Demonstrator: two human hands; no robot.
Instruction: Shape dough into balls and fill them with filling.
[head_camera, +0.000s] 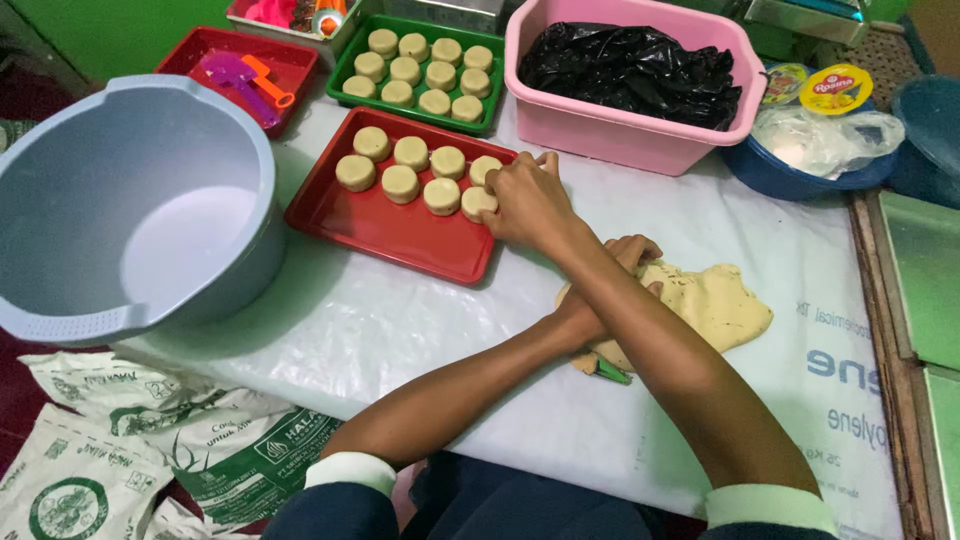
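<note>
My arms are crossed. My right hand (525, 205) reaches left over the red tray (385, 232), its fingertips closed on a round dough piece (478, 203) at the tray's right edge. Several more pale dough rounds (400, 183) lie in two rows on this tray. My left hand (628, 258) rests with curled fingers on a flat slab of yellow dough (715, 300) on the white sheet. My right forearm hides much of that hand. A small green object (612, 370) sticks out from under the dough near my left wrist.
A green tray (349, 62) full of dough rounds sits behind the red one. A large grey bowl (130, 200) stands at the left, and a pink tub (620, 130) holding a black bag at the back. A blue bowl (800, 180) with packets is at the right, and another red tray (200, 50) with plastic tools at the back left.
</note>
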